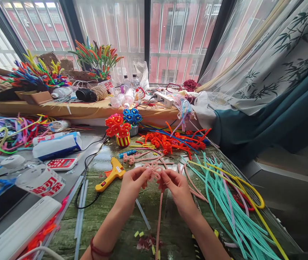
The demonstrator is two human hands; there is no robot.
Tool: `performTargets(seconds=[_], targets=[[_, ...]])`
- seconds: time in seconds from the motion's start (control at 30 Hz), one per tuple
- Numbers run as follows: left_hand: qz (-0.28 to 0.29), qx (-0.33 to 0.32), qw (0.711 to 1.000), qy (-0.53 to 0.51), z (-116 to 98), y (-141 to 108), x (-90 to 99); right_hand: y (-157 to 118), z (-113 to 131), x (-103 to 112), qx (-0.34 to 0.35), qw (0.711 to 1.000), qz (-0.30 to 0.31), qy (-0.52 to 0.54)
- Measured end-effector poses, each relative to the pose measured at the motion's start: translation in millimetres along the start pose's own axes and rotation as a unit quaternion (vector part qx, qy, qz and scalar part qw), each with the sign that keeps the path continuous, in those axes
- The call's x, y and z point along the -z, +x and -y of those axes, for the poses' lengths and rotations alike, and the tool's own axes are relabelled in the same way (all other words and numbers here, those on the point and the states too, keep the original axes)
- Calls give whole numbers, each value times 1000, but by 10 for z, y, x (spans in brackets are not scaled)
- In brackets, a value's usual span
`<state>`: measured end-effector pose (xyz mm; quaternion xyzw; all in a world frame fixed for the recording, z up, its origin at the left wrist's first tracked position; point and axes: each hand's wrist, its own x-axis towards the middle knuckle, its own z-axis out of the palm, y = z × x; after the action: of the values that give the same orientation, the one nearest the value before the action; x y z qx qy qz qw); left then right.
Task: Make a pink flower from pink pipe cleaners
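A pale pink pipe-cleaner flower [154, 171] with looped petals is pinched between my two hands above the green table. My left hand [136, 179] grips its left side with thumb and fingers. On the right side, my right hand [173, 182] holds the petals in a pinch. A long pink pipe cleaner stem [159, 220] hangs from below the flower toward the table's front. To the left of my left hand lies a yellow glue gun [111, 175]. Loose pink pipe cleaners [194, 186] lie just behind and right of my hands. My fingers partly hide the petals.
Turquoise pipe cleaners [224, 202] spread over the right of the table. Orange-red pieces [167, 141] are heaped behind, near a pot of red flowers [118, 126]. A plastic bottle [37, 177] and a white power strip [21, 227] lie left. Clear glue sticks [80, 213] rest beside the glue gun.
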<state>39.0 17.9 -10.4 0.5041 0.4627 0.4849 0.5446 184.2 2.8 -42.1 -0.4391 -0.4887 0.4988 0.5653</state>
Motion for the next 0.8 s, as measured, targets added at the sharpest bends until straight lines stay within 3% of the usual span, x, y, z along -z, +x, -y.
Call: performTargets(seconds=[0.13,0.27,0.37,0.57,0.67,0.8], targets=[[13,10,1000,0,5,-5,7,-8,22,25,105,974,-87,-179],[46,7,999,22,-11,-26,-11,-35,74,20,165,960,-54,-219],[54,-24,996,64,-23,-29,-16,-58,84,12,152,969,-40,-190],[-36,-153,970,187,-39,-34,35,-82,99,3,62,992,-35,-108],[-30,-250,931,263,-51,-51,76,-87,105,-7,58,994,-34,-91],[23,-405,822,398,-46,-73,115,-86,112,-26,54,997,-35,-45]])
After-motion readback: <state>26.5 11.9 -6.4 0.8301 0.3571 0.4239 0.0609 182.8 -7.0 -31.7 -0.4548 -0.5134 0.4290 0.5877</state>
